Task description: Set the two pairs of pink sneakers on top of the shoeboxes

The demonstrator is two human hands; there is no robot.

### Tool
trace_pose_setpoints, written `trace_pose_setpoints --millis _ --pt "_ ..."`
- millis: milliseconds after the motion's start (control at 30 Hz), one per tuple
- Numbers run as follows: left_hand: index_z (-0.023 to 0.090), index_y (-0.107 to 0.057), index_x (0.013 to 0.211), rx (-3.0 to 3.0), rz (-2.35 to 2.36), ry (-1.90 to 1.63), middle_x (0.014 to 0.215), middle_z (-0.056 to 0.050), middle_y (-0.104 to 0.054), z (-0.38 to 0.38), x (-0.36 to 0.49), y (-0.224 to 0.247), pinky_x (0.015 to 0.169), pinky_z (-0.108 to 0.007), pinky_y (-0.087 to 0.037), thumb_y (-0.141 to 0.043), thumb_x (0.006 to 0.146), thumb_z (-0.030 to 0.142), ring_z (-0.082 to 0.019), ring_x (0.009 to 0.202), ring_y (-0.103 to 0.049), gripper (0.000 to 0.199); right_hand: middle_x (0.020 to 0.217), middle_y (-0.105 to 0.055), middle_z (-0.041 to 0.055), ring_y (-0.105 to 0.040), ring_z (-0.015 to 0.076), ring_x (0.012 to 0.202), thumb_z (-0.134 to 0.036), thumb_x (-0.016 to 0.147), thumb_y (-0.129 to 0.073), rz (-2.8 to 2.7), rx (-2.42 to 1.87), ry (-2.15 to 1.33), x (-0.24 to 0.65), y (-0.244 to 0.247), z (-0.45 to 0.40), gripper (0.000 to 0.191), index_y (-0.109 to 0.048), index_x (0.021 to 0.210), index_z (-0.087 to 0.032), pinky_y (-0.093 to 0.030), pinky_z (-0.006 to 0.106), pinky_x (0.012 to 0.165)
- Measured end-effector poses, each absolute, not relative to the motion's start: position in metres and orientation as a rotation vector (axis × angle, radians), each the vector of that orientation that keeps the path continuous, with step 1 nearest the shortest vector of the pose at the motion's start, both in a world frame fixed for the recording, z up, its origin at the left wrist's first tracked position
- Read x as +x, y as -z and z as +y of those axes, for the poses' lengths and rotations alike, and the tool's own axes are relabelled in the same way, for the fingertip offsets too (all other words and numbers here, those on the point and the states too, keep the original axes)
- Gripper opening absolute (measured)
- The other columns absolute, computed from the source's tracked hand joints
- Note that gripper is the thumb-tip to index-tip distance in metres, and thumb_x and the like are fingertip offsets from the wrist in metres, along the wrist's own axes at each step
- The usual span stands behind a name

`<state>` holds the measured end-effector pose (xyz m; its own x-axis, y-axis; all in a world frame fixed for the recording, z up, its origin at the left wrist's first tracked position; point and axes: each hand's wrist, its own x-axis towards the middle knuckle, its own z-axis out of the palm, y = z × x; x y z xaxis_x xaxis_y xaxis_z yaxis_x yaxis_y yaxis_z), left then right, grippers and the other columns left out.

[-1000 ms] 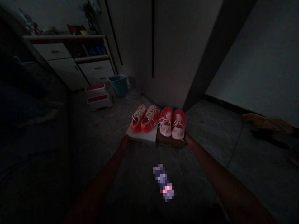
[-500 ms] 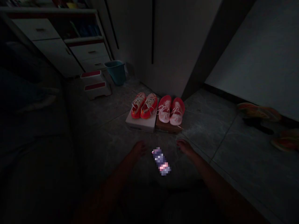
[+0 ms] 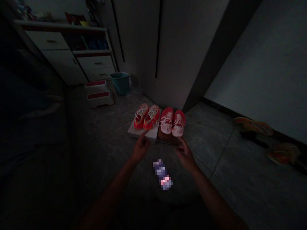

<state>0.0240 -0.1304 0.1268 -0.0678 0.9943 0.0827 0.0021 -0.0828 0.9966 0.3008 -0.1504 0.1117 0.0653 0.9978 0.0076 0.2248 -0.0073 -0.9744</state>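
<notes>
Hovering: both hands [image 3: 140,150] just short of shoe boxes' [image 3: 141,134] front edge.

Room very dim. Grey tiled floor [image 3: 216,153]; pale wall [image 3: 263,70] right. White drawer unit [image 3: 72,60] at left, teal bin [image 3: 120,82] and step stool [image 3: 98,94] beside it.

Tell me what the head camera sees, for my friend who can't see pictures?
In a dim room, the left hand and right hand reach toward orange shoes on a white box and pink shoes on a brown box.
</notes>
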Motion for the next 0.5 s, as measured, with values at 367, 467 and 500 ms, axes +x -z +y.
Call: trace_pose_setpoints --millis 367,467,500 --pt "0.030 -0.020 0.184 1.511 0.955 -1.753 0.102 -0.003 -0.070 0.023 -0.032 -0.262 0.094 -0.040 -0.063 -0.094 0.094 0.046 -0.028 0.113 -0.077 0.118 0.112 -0.078 0.0038 -0.054 0.0139 0.064 -0.025 0.096 -0.070 -1.581 -1.007 -0.565 0.308 -0.222 0.001 0.108 -0.012 0.186 -0.035 -0.046 0.027 0.056" --pt "0.028 -0.015 0.184 1.484 1.033 -1.754 0.104 -0.003 -0.071 0.038 -0.046 -0.234 0.096 -0.041 -0.062 -0.097 0.091 0.048 -0.028 0.116 -0.077 0.125 0.122 -0.079 0.0066 -0.056 0.0132 0.065 -0.026 0.098 -0.069 -1.577 -1.027 -0.603 0.316 -0.197 0.024 0.107 -0.009 0.187 -0.033 -0.045 0.026 0.056" --pt "0.026 -0.013 0.184 1.490 1.059 -1.751 0.105 -0.003 -0.072 0.035 -0.050 -0.227 0.096 -0.040 -0.062 -0.096 0.092 0.049 -0.027 0.116 -0.077 0.126 0.122 -0.079 0.0069 -0.055 0.0131 0.065 -0.027 0.099 -0.070 -1.571 -1.034 -0.609 0.319 -0.192 0.024 0.107 -0.009 0.187 -0.033 -0.045 0.026 0.056"
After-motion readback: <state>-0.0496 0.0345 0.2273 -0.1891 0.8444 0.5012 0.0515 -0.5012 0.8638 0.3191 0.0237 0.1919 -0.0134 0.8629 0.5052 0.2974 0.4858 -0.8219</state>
